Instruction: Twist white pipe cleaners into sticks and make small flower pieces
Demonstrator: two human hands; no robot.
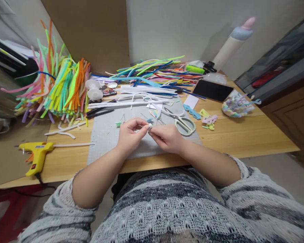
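Over the grey cutting mat [101, 141], my left hand [131, 133] and my right hand [168, 137] meet with fingers closed. Between their fingertips is a small white piece of pipe cleaner [150, 125], mostly hidden by the fingers. Just beyond them lies a small blue twisted piece [149, 120]. A green one [118, 124] with thin wire sits left of my left hand. Scissors with pale green handles [184, 126] rest on the mat beside my right hand, blades pointing away to the left.
A yellow glue gun [38, 152] lies at left with its cord over the table edge. Bundled pipe cleaners [63, 87] stand behind it; loose coloured ones [152, 72] and white ones [126, 104] lie at the back. A phone [212, 90] and a pastel bowl-like piece [236, 107] are at right.
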